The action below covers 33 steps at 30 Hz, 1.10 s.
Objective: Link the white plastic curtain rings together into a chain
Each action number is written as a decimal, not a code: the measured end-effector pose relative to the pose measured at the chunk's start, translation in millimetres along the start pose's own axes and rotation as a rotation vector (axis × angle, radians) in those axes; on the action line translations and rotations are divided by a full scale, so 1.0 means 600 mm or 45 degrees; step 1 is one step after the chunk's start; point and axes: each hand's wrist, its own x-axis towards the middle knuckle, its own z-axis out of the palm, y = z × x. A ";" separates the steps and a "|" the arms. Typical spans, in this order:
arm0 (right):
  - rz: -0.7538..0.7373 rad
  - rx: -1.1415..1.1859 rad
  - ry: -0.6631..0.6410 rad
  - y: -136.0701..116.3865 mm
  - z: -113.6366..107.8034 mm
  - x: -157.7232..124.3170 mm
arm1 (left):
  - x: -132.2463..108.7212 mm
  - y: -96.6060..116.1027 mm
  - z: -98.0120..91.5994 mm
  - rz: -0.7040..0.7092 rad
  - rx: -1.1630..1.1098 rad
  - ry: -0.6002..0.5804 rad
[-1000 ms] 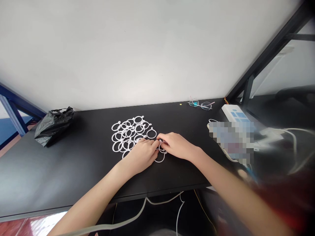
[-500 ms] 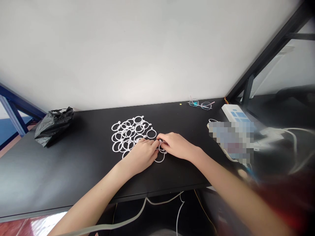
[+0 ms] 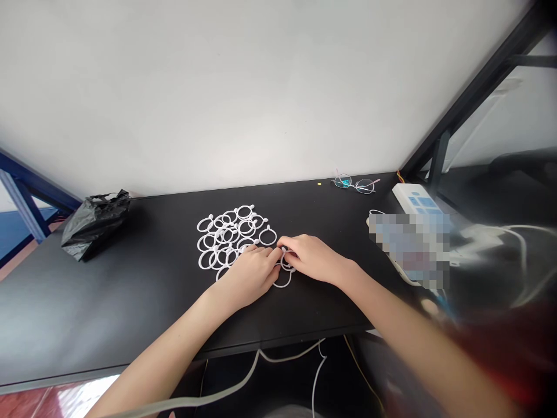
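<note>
Many thin, round white rings (image 3: pixel 235 227)

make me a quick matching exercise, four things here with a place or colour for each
1. Rings
2. Plastic bag
3. Glasses
4. Right hand

A. black, toward the left end of the desk
B. at the ring pile's right edge
C. white, many overlapping
D. near the desk's back edge, right of centre

Pairs: 1-C, 2-A, 3-D, 4-B
</note>
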 end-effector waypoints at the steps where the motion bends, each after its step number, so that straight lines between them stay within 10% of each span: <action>1: 0.002 -0.004 -0.004 -0.001 -0.001 0.000 | 0.000 0.000 -0.001 0.000 0.002 -0.003; 33: 0.016 -0.054 -0.027 -0.005 -0.003 -0.002 | 0.000 0.002 -0.003 0.000 -0.011 -0.001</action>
